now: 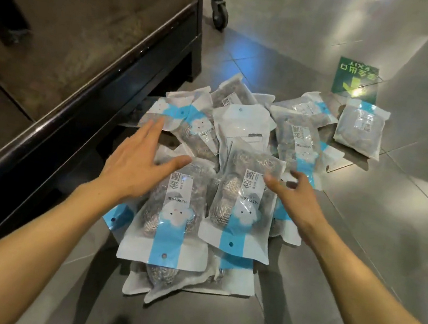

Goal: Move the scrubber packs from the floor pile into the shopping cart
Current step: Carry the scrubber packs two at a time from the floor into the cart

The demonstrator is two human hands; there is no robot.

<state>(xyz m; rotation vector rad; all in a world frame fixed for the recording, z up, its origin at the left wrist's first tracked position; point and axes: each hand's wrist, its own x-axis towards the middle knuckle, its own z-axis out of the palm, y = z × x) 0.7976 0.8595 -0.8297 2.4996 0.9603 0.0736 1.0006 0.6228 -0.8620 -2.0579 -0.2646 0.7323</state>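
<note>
A pile of scrubber packs (205, 177) lies on the grey tiled floor (376, 241) beside the dark shopping cart (88, 65). Both hands reach over it with fingers spread — the left hand (138, 161) above one pack, the right hand (295, 196) beside another. A green exit sign (357, 79) lies farther off.

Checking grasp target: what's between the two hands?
In the head view, one scrubber pack atop the pile lies between the left hand and right hand, face up; neither hand grips it.
</note>
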